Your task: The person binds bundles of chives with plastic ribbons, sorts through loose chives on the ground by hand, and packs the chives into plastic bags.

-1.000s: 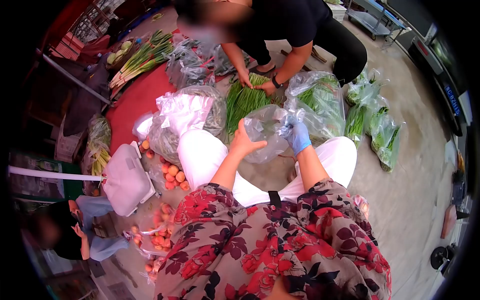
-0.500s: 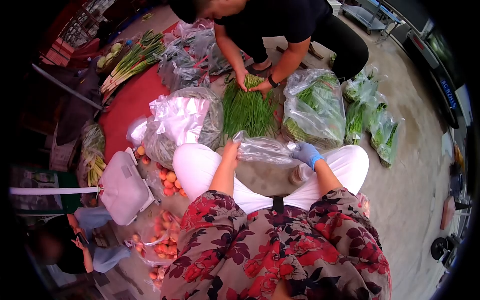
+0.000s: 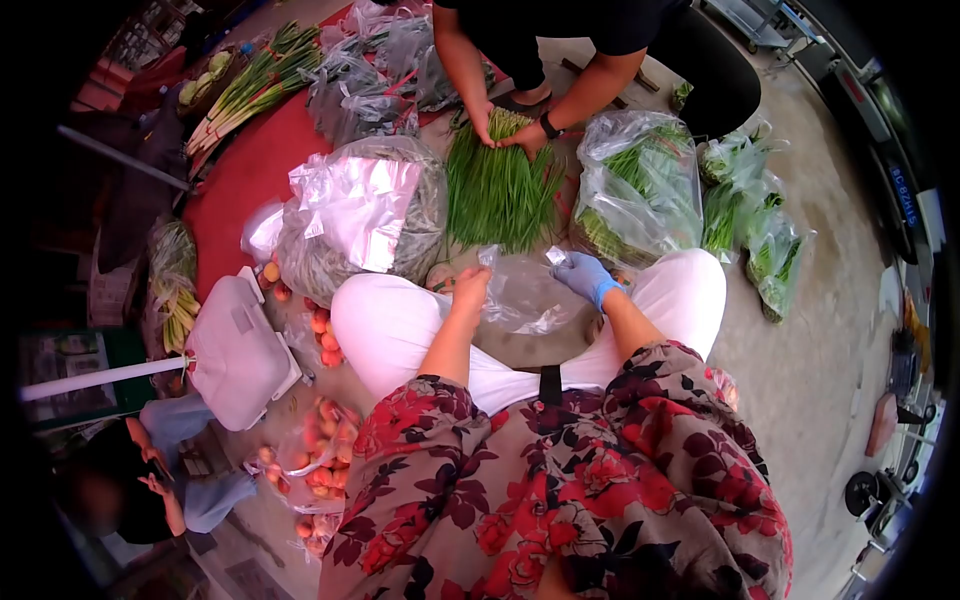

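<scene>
Both hands and a clear, thin plastic bag [image 3: 522, 290], seen from the wearer's head. The bag, filmy, crinkled and glossy along its folds, is suspended between the wearer's knees, above the smooth grey concrete floor [image 3: 810, 400]. Its spread width, the long axis, runs left to right from hand to hand; the two gripped corners point up and away from the wearer, and the middle sags toward the lap in a shallow curve. The bare left hand [image 3: 470, 288] is closed, fingers curled on one corner; the right hand [image 3: 588, 277], in a smooth blue glove, pinches the opposite corner between thumb and fingers. The hands are apart, with the film between them.

Just beyond the bag lies a dense bundle of long, slender green stems [image 3: 505, 200], its long axis pointing away from the wearer; the loose ends fan toward the bag, and a co-worker's two bare hands [image 3: 526, 138] press the far, compact end. A bulky clear sack topped with shiny, pinkish-white film [image 3: 360, 205] stands to the left of the bundle; a wrinkled transparent bag of green vegetables [image 3: 640, 180] stands to its right.
</scene>
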Demonstrator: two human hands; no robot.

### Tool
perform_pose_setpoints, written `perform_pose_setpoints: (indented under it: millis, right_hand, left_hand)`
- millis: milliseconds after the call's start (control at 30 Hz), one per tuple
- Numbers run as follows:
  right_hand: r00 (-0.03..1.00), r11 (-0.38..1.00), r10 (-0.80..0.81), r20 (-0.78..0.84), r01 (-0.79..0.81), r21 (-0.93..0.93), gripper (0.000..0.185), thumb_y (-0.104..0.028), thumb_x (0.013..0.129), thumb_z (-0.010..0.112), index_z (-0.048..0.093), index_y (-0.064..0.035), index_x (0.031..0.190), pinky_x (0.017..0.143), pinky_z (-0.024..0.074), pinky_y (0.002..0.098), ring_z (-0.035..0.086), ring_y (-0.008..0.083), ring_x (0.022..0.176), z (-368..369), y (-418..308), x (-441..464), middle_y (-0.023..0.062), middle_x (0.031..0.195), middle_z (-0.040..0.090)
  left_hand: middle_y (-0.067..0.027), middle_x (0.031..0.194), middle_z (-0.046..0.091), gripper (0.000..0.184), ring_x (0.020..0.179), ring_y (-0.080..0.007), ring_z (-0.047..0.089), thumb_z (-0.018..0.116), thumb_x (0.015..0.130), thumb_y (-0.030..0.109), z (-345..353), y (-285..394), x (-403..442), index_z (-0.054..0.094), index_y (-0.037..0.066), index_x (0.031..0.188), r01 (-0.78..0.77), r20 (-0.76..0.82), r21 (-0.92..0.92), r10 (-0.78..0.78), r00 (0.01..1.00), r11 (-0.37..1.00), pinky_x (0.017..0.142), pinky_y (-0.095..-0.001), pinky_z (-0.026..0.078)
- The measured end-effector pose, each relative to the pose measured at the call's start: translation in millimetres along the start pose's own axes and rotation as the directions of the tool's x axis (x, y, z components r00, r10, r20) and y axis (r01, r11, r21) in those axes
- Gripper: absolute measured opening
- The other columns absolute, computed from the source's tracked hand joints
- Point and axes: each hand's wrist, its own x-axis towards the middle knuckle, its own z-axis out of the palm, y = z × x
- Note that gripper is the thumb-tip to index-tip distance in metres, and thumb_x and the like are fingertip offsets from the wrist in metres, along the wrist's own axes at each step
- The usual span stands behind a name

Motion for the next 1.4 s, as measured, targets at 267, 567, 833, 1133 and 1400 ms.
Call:
perform_pose_setpoints:
  millis: [267, 567, 833, 1133, 1400]
  right_hand:
    - [0.986, 0.933, 0.091, 0.141, -0.134, 0.334, 0.026, -0.032, 0.081, 0.063, 0.06, -0.0054, 0.081, 0.049, 0.041, 0.0249, 0.05, 0.0105, 0.054, 19, -28, 26, 0.0044, 0.069, 0.058]
    - [0.996, 0.879, -0.073, 0.045, 0.043, 0.476, 0.065, -0.024, 0.081, 0.058, 0.029, -0.0105, 0.137, 0.064, 0.0452, 0.0267, 0.052, 0.012, 0.064, 33, -40, 51, 0.0056, 0.076, 0.059]
    - [0.99, 0.926, -0.132, 0.039, 0.109, 0.363, 0.081, -0.012, 0.08, 0.057, 0.008, -0.0146, 0.144, 0.069, 0.0436, 0.0248, 0.048, 0.0107, 0.072, 9, -83, 50, 0.0055, 0.088, 0.058]
    - [0.975, 0.996, -0.081, -0.207, 0.089, 0.029, 0.083, -0.022, 0.077, 0.057, 0.007, -0.02, 0.143, 0.079, 0.0449, 0.0352, 0.062, 0.0321, 0.086, -29, -130, 50, 0.0197, 0.093, 0.063]
    - [0.987, 0.991, -0.097, -0.127, 0.107, 0.077, 0.036, -0.026, 0.077, 0.062, 0.058, -0.0003, 0.102, 0.061, 0.0465, 0.0331, 0.057, 0.0214, 0.059, -48, -102, 62, 0.0104, 0.069, 0.06]
  left_hand:
    - [-0.0119, 0.11, 0.053, 0.054, 0.085, -0.0182, 0.053, 0.062, 0.077, 0.025, 19, -27, 22, 0.043, 0.003, 0.122, -0.085, -0.125, 0.082, 0.095, 0.988, 0.993, 0.057, -0.0297, 0.044]
    - [-0.0124, 0.112, 0.052, 0.052, 0.094, -0.0211, 0.052, 0.061, 0.079, 0.023, 22, 1, 14, 0.042, 0.002, 0.122, 0.011, -0.118, 0.024, -0.008, 0.993, 1.0, 0.078, -0.0298, 0.042]
    - [-0.0052, 0.094, 0.054, 0.04, 0.066, -0.01, 0.048, 0.059, 0.082, 0.022, 19, -1, 20, 0.047, 0.008, 0.117, -0.175, -0.183, -0.098, 0.156, 0.971, 0.98, 0.043, -0.0243, 0.037]
    - [-0.0031, 0.083, 0.053, 0.033, 0.056, -0.0081, 0.043, 0.058, 0.082, 0.022, 23, 20, -4, 0.049, 0.005, 0.11, -0.177, -0.179, -0.194, 0.142, 0.974, 0.965, 0.043, -0.0243, 0.034]
    - [0.0017, 0.086, 0.055, 0.024, 0.061, -0.0087, 0.047, 0.055, 0.083, 0.029, 15, 37, -1, 0.055, 0.011, 0.1, -0.096, -0.143, -0.456, 0.034, 0.989, 0.885, 0.044, -0.0223, 0.033]
